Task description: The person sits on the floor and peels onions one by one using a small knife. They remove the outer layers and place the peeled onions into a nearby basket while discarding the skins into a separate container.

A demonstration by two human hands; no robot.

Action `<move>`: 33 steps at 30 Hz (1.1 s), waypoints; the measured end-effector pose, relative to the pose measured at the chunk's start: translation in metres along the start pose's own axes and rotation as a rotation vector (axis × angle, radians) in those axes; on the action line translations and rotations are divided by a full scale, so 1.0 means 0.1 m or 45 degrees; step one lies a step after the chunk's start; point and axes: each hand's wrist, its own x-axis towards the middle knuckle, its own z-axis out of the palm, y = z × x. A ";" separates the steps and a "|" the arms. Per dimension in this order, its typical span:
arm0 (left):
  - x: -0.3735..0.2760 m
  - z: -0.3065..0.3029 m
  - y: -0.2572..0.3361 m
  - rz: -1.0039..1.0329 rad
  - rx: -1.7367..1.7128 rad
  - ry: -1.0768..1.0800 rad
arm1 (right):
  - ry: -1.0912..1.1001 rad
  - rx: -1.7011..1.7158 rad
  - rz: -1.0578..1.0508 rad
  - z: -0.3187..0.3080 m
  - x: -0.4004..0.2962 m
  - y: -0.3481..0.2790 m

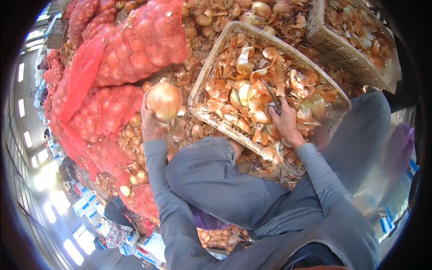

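My left hand (pixel 150 120) holds a large yellow onion (pixel 164 102), its papery skin on, left of a plastic crate. The crate (pixel 224 133) lies before me, filled with loose dry onion skins (pixel 246 64). Over these skins, my right hand (pixel 285 122) grips scissors or a similar small cutting tool (pixel 275 101) with dark handles; a thin curved metal part points up and to the left. Its exact kind is hard to tell. A pale, partly peeled onion (pixel 241 92) shows among the skins, left of the tool.
Red mesh sacks of onions (pixel 138 44) are piled at the left. Loose onions (pixel 135 131) and skins cover the ground. A second crate of skins (pixel 347 42) stands at the upper right. My bent knee (pixel 202 158) is near the crate. Another person (pixel 114 233) is at the lower left.
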 end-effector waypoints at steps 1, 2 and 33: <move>-0.02 0.15 0.17 0.023 0.044 -0.068 | 0.002 0.049 -0.064 -0.08 -0.02 -0.12; -0.03 0.31 0.34 0.051 0.092 -0.142 | 0.007 0.104 -0.133 -0.16 -0.03 -0.26; -1.74 2.02 -0.69 0.317 1.227 0.183 | -0.622 1.098 0.567 -0.04 -0.71 -0.36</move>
